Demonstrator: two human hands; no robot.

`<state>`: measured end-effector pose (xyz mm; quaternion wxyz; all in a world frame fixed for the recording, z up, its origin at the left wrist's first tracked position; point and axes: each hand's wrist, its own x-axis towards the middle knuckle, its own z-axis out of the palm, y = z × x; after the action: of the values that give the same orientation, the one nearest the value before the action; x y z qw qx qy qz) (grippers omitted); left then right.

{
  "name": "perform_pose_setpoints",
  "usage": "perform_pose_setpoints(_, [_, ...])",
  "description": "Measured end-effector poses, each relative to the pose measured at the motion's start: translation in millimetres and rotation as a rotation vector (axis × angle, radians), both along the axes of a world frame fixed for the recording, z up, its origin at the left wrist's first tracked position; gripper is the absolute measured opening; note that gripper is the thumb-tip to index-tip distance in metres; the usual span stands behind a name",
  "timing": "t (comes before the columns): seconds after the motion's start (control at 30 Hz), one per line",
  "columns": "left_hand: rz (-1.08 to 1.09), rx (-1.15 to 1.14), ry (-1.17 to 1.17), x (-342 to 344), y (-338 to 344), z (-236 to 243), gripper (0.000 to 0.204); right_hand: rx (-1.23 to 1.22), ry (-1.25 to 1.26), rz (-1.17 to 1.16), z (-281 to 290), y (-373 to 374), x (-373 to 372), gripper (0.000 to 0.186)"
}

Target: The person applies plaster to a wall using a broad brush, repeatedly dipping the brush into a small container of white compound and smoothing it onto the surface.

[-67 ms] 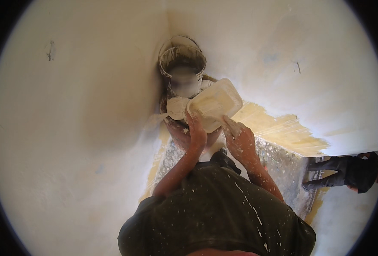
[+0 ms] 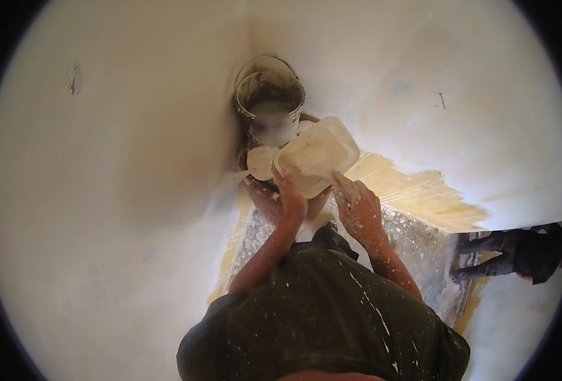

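Note:
A pale, shallow plastic tub (image 2: 322,149) with rounded corners is tilted in front of me. My left hand (image 2: 290,193) is closed on its near left side, fingers against the wall. At the tub's near right corner is my right hand (image 2: 358,206), smeared with white paste. Its fingers are bent together and point at the rim; what lies between them, if anything, is too coated to make out. Left of the tub is a flat, whitish, paste-covered piece (image 2: 261,162). Beyond it stands a paste-crusted bucket (image 2: 270,120) with its wire handle raised.
Two plastered walls (image 2: 135,127) meet in a corner behind the bucket. A reddish round container (image 2: 265,203) is below the tub. The floor (image 2: 414,232) is spattered white. Further right stands another person (image 2: 516,254) in dark clothes. Yellowish unplastered wall (image 2: 414,190) shows on the right.
The tub has shifted very slightly left with my left hand. Both hands otherwise keep their places.

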<state>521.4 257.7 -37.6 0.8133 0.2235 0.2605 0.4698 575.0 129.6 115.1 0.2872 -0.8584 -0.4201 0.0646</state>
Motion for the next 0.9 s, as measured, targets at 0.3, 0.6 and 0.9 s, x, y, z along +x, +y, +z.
perform_pose_setpoints(0.3, [-0.063, 0.022, -0.027, 9, 2, 32, 0.054, 0.159, -0.117, -0.025, -5, -13, 40, 0.037])
perform_pose_setpoints(0.6, [-0.165, 0.07, -0.057, 10, 15, 23, 0.058, 0.89, 0.413, -0.135, 25, -13, 191, 0.049])
perform_pose_setpoints(0.9, [-0.1, 0.095, 0.035, -4, 5, 27, 0.056, 1.263, 1.181, -0.218, -103, -6, 151, 0.044])
